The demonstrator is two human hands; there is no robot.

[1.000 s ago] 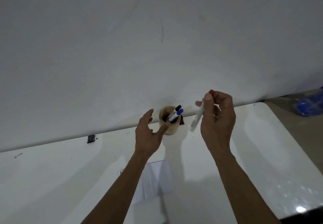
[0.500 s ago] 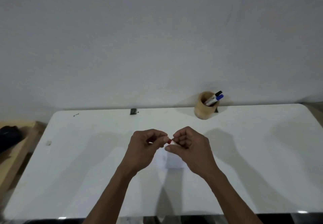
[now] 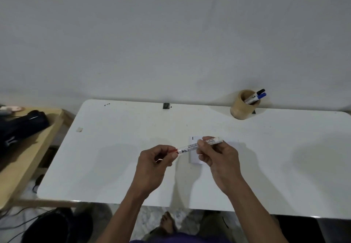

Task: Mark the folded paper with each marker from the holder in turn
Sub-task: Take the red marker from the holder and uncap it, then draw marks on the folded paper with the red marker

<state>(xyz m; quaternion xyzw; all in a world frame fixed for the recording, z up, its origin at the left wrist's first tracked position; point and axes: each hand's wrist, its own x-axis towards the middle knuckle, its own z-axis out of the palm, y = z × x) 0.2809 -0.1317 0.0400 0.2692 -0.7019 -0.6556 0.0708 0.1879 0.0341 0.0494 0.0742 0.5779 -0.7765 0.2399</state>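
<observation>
Both hands hold a white marker (image 3: 191, 146) level above the middle of the white table (image 3: 114, 148). My right hand (image 3: 218, 159) grips the barrel. My left hand (image 3: 155, 161) pinches the marker's red cap end. Under the hands lies the folded white paper (image 3: 193, 158), partly hidden, with a short dark mark near its far left corner. At the table's back right stands the round wooden holder (image 3: 240, 110) with a black-capped marker (image 3: 259, 92) and a blue-capped marker (image 3: 261, 96) leaning in it.
A wooden side table (image 3: 28, 148) with a black bag (image 3: 20, 127) stands to the left. A small black clip (image 3: 166, 105) sits at the table's back edge by the wall. A paper scrap (image 3: 79, 129) lies at the left. Cables and a bare foot show below.
The right hand brought the red marker from beside the holder down over the paper. The left hand came off the holder and took the cap end. The marker now shows full length between the hands.
</observation>
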